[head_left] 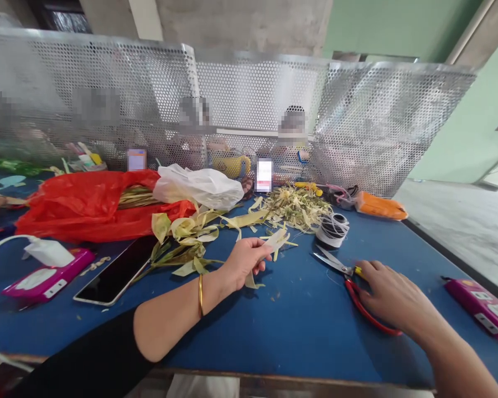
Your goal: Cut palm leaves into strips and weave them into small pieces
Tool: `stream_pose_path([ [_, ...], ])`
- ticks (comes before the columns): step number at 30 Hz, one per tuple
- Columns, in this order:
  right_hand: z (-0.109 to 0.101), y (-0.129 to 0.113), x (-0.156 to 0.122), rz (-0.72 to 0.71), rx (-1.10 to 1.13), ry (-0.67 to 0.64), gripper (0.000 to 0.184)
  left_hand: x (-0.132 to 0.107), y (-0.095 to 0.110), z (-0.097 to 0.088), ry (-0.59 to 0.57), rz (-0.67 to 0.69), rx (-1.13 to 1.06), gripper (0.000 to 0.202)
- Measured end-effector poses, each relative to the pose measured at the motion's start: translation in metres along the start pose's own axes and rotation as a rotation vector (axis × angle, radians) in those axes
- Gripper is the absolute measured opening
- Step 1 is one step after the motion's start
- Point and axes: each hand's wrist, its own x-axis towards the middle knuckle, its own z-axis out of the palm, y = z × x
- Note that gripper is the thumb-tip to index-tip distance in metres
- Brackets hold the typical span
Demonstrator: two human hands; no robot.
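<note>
My left hand (244,261) is closed on a pale yellow leaf strip (277,240), holding it just above the blue table (290,326). A gold bangle sits on that wrist. My right hand (392,296) rests on the red handles of a pair of scissors (343,269), fingers curled over them; the blades point left and lie flat on the table. A spool of thin wire (332,229) stands just beyond the scissors. A bundle of yellow-green leaves (185,237) lies left of my left hand.
A red plastic bag (83,207) with leaf strips and a white bag (199,187) lie at the back left. Leaf trimmings (296,207) are heaped mid-back. A black phone (114,272), pink cases (45,276) (481,309), an orange pouch (379,206). A perforated metal screen (249,110) with people behind it.
</note>
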Motion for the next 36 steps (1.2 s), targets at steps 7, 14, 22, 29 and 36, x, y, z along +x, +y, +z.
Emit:
stream_pose_path([
  [7, 0.011, 0.018, 0.002, -0.107, -0.026, -0.083, 0.062, 0.001, 0.0, 0.001, -0.004, 0.002, -0.021, 0.017],
  [14, 0.01, 0.017, -0.006, -0.026, -0.09, -0.12, 0.06, 0.003, 0.005, -0.005, 0.052, 0.058, -0.084, 0.02],
  [22, 0.006, 0.028, -0.02, -0.022, 0.581, -0.145, 0.046, 0.003, 0.004, -0.004, 0.06, 0.056, -0.076, 0.019],
  [29, -0.009, -0.025, -0.029, -0.209, 0.858, -0.203, 0.064, -0.002, 0.006, 0.0, 0.046, 0.101, -0.076, 0.019],
  [36, -0.015, -0.069, -0.012, -0.176, 0.692, -0.182, 0.05, -0.006, 0.0, 0.004, -0.061, 0.118, -0.044, 0.015],
])
